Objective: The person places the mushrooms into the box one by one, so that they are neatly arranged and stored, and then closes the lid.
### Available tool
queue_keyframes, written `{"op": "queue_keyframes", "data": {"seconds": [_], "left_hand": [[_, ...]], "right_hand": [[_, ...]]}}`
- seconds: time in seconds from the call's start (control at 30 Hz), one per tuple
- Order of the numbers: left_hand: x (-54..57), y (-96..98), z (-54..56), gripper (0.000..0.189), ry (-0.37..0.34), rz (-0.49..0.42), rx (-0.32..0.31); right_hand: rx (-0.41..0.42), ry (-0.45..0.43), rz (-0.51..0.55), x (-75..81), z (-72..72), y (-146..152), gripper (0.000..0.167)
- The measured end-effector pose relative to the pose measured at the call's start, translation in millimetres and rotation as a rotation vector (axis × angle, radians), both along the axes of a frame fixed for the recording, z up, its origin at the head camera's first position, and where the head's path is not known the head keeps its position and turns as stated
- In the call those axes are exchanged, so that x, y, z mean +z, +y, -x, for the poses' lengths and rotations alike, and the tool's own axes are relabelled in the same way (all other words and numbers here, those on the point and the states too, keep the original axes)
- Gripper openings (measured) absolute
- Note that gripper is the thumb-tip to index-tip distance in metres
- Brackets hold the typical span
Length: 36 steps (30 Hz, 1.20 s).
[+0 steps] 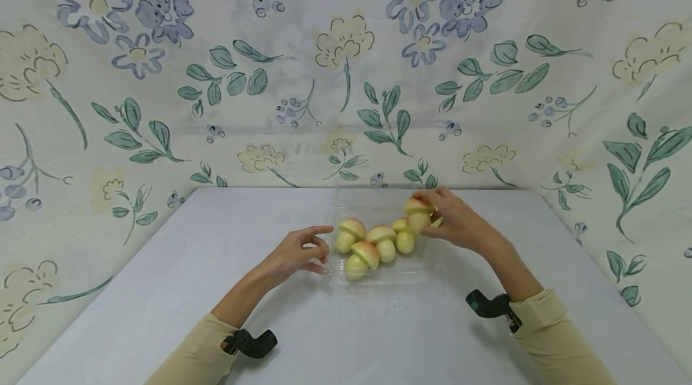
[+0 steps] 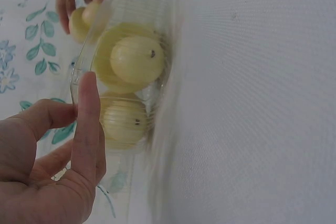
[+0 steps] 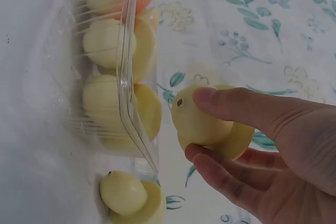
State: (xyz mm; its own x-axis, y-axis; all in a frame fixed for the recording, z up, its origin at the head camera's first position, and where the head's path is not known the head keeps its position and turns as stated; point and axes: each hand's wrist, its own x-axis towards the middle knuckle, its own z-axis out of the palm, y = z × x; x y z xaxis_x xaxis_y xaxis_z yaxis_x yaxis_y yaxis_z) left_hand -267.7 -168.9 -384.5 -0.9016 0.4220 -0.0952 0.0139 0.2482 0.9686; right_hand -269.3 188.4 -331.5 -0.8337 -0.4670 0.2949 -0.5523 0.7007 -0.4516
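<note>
In the head view, my right hand (image 1: 459, 220) holds a yellow mushroom-shaped piece (image 1: 418, 217) with a reddish cap over the right side of a clear plastic box (image 1: 378, 278). The right wrist view shows the thumb on its pale stem (image 3: 197, 119), which has a dark spot at the end, and fingers under the cap. Several similar pieces (image 1: 381, 247) sit in the box. At the box's left side is my left hand (image 1: 300, 253), fingers spread and loosely bent. Its fingertips are right at the box's rim (image 2: 81, 61) in the left wrist view.
Another mushroom-shaped piece (image 3: 128, 195) lies outside the box, beside its right end. The box stands on a white table (image 1: 346, 337). Behind and at the sides hangs a flower-printed cloth (image 1: 303, 72). Both wrists carry a black camera mount (image 1: 489, 304).
</note>
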Motion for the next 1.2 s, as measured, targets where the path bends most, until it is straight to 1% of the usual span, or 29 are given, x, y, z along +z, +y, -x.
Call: {"op": "queue_keyframes", "data": {"seconds": [0.1, 0.23, 0.37, 0.57, 0.67, 0.77, 0.9, 1.03, 1.2], "left_hand": [[0.0, -0.1, -0.3, 0.062, -0.002, 0.0, 0.0], [-0.1, -0.3, -0.7, 0.062, -0.001, 0.0, 0.001], [0.1, -0.1, -0.7, 0.062, 0.001, 0.001, 0.002], [0.2, 0.2, -0.2, 0.062, 0.001, -0.001, -0.002], [-0.2, 0.1, 0.1, 0.062, 0.001, -0.004, -0.004], [-0.5, 0.0, 0.3, 0.062, -0.002, -0.007, -0.004], [0.1, 0.1, -0.1, 0.062, -0.002, -0.006, -0.004], [0.5, 0.3, -0.5, 0.061, 0.001, -0.007, -0.003], [0.0, 0.0, -0.2, 0.061, 0.008, -0.001, -0.007]], "right_hand": [[0.046, -0.018, 0.014, 0.0, -2.3, -4, 0.065], [0.093, -0.067, 0.023, 0.2, -5.5, -11, 0.066], [0.125, -0.12, 0.018, -0.7, -8.2, -17, 0.066], [0.18, -0.176, 0.02, -2.5, -11.0, -26, 0.064], [0.206, -0.19, 0.017, -5.1, -11.1, -29, 0.064], [0.232, -0.201, 0.013, -9.1, -11.2, -32, 0.064], [0.245, -0.207, 0.021, -14.0, -11.6, -36, 0.064], [0.236, -0.188, 0.039, -20.2, -10.6, -41, 0.063], [0.231, -0.153, 0.027, -27.3, -8.6, -45, 0.06]]}}
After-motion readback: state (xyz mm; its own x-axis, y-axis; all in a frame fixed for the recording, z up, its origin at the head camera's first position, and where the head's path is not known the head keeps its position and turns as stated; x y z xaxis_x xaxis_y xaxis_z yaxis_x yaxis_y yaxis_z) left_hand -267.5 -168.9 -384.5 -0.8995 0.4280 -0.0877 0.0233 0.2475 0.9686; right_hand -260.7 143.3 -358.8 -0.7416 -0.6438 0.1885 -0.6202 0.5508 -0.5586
